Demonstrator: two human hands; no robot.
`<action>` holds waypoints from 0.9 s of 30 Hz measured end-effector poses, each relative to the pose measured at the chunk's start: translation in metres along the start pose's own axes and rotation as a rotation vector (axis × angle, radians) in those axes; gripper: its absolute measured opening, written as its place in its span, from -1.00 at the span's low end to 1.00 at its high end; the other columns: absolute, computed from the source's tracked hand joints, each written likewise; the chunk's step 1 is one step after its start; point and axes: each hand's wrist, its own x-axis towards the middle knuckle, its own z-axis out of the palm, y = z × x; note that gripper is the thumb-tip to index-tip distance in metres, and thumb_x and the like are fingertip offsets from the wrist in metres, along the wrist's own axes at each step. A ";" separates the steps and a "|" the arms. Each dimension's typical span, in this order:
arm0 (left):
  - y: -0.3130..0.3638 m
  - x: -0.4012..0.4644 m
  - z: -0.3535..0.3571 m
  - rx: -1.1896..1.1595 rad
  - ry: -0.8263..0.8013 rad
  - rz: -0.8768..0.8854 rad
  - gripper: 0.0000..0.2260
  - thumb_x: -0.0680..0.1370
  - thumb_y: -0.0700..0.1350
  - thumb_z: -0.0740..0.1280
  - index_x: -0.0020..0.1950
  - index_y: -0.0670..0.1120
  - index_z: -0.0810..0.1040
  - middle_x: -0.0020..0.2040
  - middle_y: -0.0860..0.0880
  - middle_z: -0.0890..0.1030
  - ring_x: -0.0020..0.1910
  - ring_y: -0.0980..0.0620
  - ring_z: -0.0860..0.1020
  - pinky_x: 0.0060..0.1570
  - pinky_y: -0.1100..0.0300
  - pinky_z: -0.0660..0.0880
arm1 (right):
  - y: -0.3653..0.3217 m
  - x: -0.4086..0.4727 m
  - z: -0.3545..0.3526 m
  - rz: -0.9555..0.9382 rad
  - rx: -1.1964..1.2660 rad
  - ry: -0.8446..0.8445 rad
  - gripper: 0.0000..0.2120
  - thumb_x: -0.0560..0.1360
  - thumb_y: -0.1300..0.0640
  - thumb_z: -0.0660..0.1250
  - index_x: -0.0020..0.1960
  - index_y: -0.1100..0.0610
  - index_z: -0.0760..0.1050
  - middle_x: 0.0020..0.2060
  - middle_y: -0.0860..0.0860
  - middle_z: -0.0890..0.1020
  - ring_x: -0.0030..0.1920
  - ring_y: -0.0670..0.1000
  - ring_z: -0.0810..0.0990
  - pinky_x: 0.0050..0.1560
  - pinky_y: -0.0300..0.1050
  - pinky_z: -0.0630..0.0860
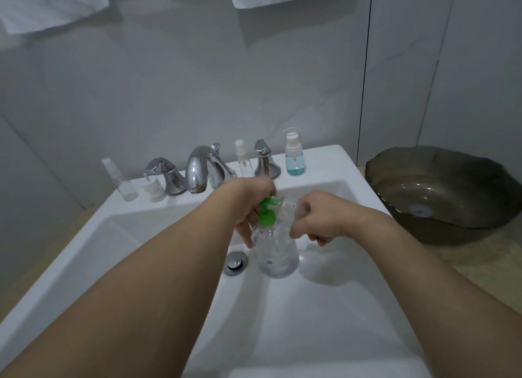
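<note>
Left hand (251, 208) is gripping the green pump (267, 216), pump bottle (278, 254) hanging toward 6 o'clock; right hand (319, 221), at 3, is pinching a clear piece (300, 208).

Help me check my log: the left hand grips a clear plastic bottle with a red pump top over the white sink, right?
No: the head view shows a green pump top, not red. The left hand does grip that clear plastic bottle over the white sink.

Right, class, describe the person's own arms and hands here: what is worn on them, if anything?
The left forearm and right forearm are bare as far up as the picture shows, with no sleeve in view. The left hand and right hand wear no glove, and no watch, bracelet or ring shows.
</note>
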 end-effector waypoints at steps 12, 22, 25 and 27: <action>-0.009 0.003 0.019 -0.082 0.238 0.055 -0.70 0.63 -0.14 0.02 0.13 -0.33 0.42 0.12 -0.32 0.54 0.01 -0.41 0.60 0.06 -0.27 0.59 | 0.001 0.003 0.003 0.045 -0.061 -0.067 -0.81 0.38 0.18 0.47 -0.22 0.23 0.47 -0.53 0.10 0.52 -0.57 0.07 0.46 -0.40 -0.14 0.48; -0.008 0.008 0.010 -0.024 0.158 0.050 -0.62 0.61 -0.01 0.08 0.10 -0.28 0.52 0.03 -0.29 0.61 -0.05 -0.37 0.63 -0.05 -0.26 0.63 | 0.000 0.001 0.002 0.015 -0.043 -0.038 -0.80 0.37 0.19 0.47 -0.22 0.22 0.45 -0.51 0.11 0.52 -0.57 0.06 0.44 -0.40 -0.15 0.45; -0.004 0.004 0.004 -0.010 0.056 0.046 -0.57 0.57 0.05 0.12 0.14 -0.26 0.57 0.04 -0.30 0.65 -0.03 -0.38 0.64 -0.06 -0.32 0.60 | -0.001 0.000 0.000 0.007 -0.009 -0.011 -0.80 0.36 0.20 0.48 -0.19 0.23 0.46 -0.49 0.12 0.51 -0.55 0.06 0.43 -0.40 -0.15 0.43; -0.003 0.002 0.003 0.002 0.027 0.042 -0.55 0.56 0.06 0.12 0.17 -0.25 0.56 0.07 -0.30 0.65 0.01 -0.40 0.63 -0.04 -0.36 0.58 | -0.002 0.000 0.000 0.009 -0.006 -0.006 -0.80 0.36 0.22 0.48 -0.19 0.23 0.45 -0.49 0.13 0.51 -0.56 0.07 0.43 -0.41 -0.15 0.42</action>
